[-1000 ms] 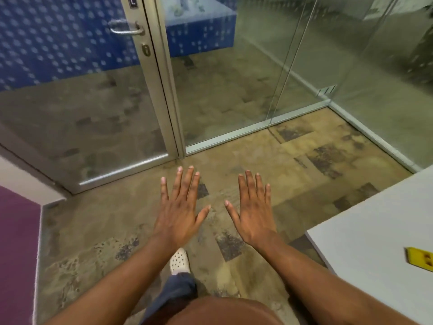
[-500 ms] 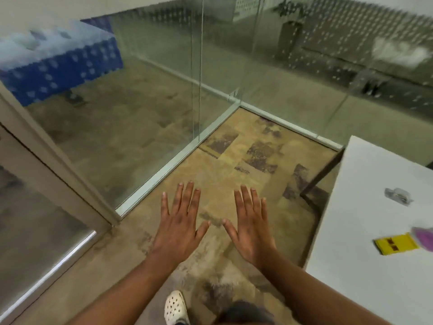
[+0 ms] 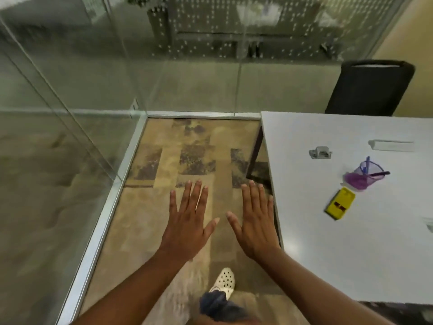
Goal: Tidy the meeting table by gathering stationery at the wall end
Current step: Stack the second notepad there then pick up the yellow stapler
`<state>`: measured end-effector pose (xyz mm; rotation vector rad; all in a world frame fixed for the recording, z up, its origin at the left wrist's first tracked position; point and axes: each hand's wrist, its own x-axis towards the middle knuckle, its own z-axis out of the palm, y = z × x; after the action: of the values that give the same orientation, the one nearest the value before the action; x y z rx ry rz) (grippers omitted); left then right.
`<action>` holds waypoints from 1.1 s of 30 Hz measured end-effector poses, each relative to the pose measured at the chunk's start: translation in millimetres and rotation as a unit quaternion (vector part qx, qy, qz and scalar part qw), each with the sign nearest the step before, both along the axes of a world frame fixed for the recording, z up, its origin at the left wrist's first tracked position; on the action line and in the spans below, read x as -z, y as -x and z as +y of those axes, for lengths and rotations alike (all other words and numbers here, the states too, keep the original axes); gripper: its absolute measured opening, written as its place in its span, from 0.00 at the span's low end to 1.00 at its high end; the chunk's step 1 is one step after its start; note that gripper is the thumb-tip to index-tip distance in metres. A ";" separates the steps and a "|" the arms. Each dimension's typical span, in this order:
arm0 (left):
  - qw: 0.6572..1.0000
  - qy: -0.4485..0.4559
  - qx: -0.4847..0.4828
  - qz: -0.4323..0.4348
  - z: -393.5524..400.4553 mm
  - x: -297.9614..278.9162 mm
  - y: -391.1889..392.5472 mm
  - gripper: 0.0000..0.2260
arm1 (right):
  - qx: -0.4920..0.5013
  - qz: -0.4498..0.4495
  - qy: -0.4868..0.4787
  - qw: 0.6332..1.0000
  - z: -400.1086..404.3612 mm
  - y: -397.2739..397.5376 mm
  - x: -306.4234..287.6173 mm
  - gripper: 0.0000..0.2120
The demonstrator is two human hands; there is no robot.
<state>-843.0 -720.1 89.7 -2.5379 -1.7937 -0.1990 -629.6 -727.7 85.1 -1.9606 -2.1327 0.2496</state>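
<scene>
My left hand and my right hand are held out flat, palms down, fingers apart, over the carpet to the left of the white table. Both hold nothing. On the table lie a yellow flat case, a purple mesh pen cup tipped on its side with pens in it, a small metal stapler-like object and a long white bar. A pale object shows at the right edge, mostly cut off.
Glass partitions with metal floor rails stand to the left and ahead. A black chair stands behind the table's far side, in front of a yellow wall. My foot in a white shoe is on the patterned carpet.
The view has swung right, from the glass door to the room's corner. More of the table has come into view, with the chair. Both hands stay flat and empty.
</scene>
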 end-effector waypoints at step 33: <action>0.831 0.098 0.548 0.002 362.1 53.2 -325.3 0.37 | 0.507 -0.020 0.074 0.858 176.8 -178.7 34.1 0.39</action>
<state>-517.7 -358.0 36.4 -3.3436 -0.1297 -0.0071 -450.9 -551.0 50.9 -2.8577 -0.8423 0.1625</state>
